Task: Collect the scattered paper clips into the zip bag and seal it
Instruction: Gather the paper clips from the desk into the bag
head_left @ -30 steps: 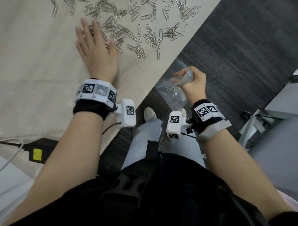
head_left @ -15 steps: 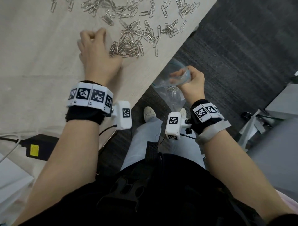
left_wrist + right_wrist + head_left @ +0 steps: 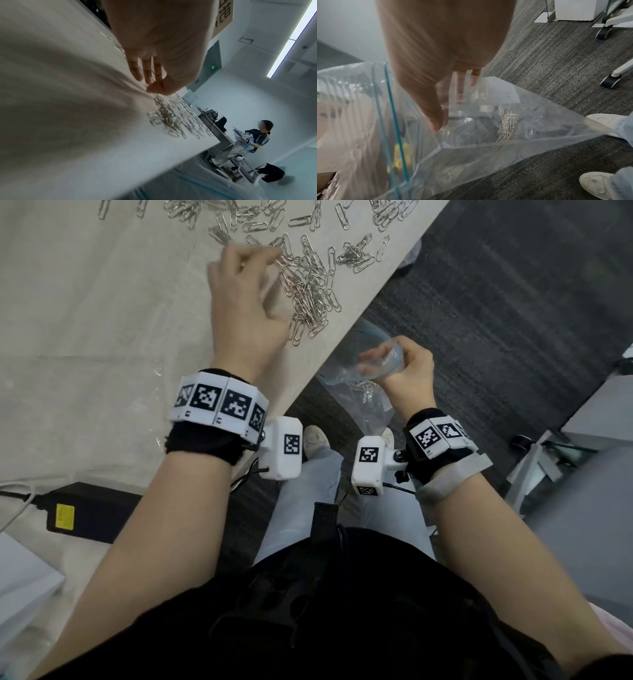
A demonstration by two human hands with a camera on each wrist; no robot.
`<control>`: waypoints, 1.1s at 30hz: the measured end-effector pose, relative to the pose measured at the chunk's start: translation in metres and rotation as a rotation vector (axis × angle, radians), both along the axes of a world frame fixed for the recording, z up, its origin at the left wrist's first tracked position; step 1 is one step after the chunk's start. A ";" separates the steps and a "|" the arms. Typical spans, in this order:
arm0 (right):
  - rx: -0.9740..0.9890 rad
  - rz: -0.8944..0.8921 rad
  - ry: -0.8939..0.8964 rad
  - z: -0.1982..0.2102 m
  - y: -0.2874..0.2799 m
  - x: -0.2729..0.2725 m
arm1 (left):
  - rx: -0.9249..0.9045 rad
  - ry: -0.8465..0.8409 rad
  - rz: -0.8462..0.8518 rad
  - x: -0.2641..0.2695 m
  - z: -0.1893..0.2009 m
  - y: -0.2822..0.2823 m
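Note:
Silver paper clips (image 3: 308,292) lie bunched near the edge of the cloth-covered table (image 3: 102,302), with more scattered farther back (image 3: 239,213). My left hand (image 3: 270,285) hovers just left of the bunch with its fingers curled, and I see no clip held in it. In the left wrist view the left hand (image 3: 150,83) has its fingertips close to the cloth, short of the clips (image 3: 164,120). Below the table edge my right hand (image 3: 394,361) pinches the rim of the clear zip bag (image 3: 346,402) and keeps its mouth apart. Inside the bag (image 3: 488,155), held by the right hand (image 3: 450,108), lie several clips (image 3: 506,124).
A black power adapter (image 3: 89,511) with a yellow label sits on the table at the near left, beside a white box (image 3: 20,587). Wheeled furniture (image 3: 534,453) stands on the dark carpet at the right. Another person (image 3: 254,139) sits far off.
My left hand went from flat on the clips to curled and dragged a bunch of them toward the table edge above the bag. The right hand kept holding the bag in place.

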State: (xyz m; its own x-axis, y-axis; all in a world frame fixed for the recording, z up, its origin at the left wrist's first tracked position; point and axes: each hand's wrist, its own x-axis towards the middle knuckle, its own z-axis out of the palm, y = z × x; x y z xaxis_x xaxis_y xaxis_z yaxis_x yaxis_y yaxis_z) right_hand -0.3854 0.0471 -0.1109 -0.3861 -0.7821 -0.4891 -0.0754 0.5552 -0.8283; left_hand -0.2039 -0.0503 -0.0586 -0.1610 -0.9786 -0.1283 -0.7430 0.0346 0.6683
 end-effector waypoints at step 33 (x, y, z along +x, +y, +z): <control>-0.022 -0.001 -0.009 -0.002 0.004 -0.003 | 0.083 -0.131 -0.427 -0.020 0.002 -0.010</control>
